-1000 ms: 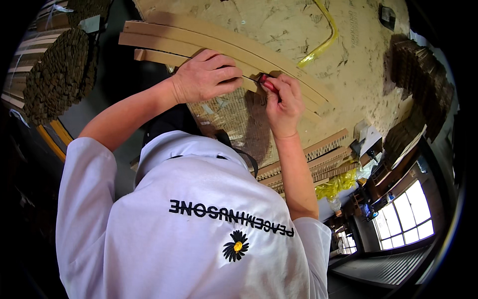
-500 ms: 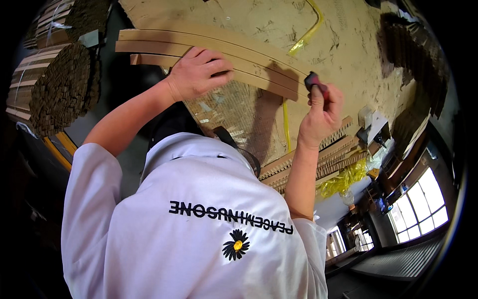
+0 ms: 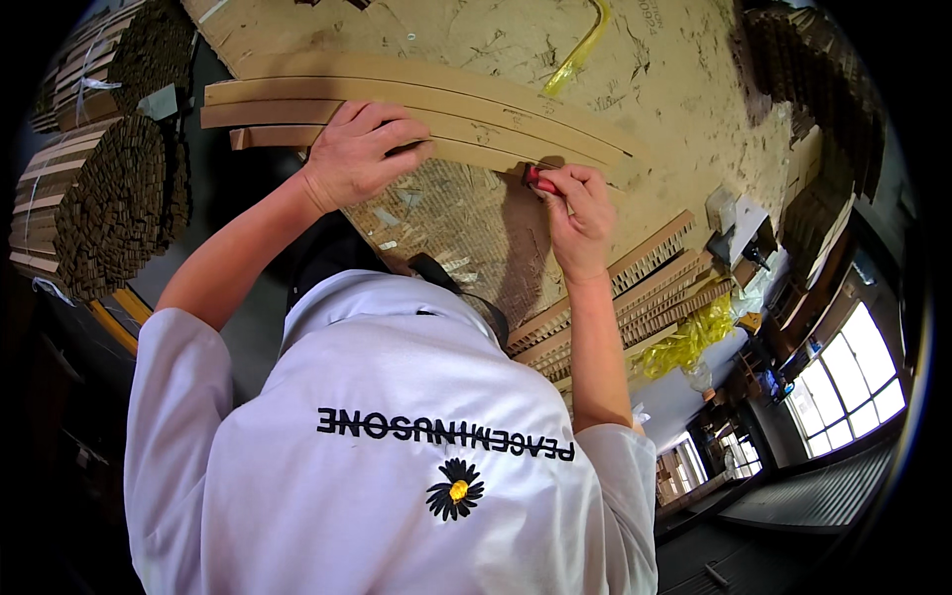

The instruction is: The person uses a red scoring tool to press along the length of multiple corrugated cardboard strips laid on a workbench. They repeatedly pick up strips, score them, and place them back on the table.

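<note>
Several long brown cardboard strips (image 3: 466,127) lie side by side across the work surface in front of me. My left hand (image 3: 365,154) is closed over the strips toward their left part, its fingers bent across them and its thumb hidden. In my right hand (image 3: 580,213) is a small red and black hand tool (image 3: 538,179), held between thumb and curled fingers. The tool is at the near edge of the strips, right of their middle. Its exact kind, and whether it touches the cardboard, I cannot make out.
A scuffed cardboard sheet (image 3: 684,129) covers the surface, with a yellow strap (image 3: 578,55) on it. Slotted cardboard pieces (image 3: 645,312) and crumpled yellow plastic (image 3: 699,332) lie at the right. Tied bundles (image 3: 114,203) stand at the left; a dark stack (image 3: 818,99) stands far right.
My right hand has moved left and turned, bringing the tool from near the strips' right end to their near edge. My left hand stays on the strips; the view has shifted slightly.
</note>
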The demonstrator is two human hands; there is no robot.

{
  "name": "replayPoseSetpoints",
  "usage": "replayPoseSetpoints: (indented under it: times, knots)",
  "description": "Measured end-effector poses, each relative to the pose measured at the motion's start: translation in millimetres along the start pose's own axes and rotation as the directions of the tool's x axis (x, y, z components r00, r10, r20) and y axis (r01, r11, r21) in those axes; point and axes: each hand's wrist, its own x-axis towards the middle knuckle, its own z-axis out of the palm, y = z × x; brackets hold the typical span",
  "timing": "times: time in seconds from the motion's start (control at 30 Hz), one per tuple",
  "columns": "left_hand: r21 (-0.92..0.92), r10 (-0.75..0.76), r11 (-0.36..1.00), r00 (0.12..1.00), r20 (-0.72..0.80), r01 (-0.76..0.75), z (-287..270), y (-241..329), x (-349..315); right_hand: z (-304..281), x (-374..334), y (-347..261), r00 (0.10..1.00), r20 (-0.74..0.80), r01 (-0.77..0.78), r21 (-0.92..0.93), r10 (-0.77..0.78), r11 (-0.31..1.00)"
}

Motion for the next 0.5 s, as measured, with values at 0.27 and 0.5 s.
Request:
replayPoseSetpoints:
  times: [0.27, 0.5]
  knots:
    - [0.005, -0.001, 1.000, 1.000, -0.002, 0.001, -0.2, 0.1, -0.2, 6.5, -1.1, 2.9, 0.999, -0.034, -0.023, -0.026, 0.022, 0.999]
    - [-0.004, -0.007, 1.000, 1.000, -0.008, 0.007, -1.4, 1.3, 3.9, 7.8, -4.9, 10.8, 0.999, -0.036, -0.005, -0.088, 0.002, 0.996]
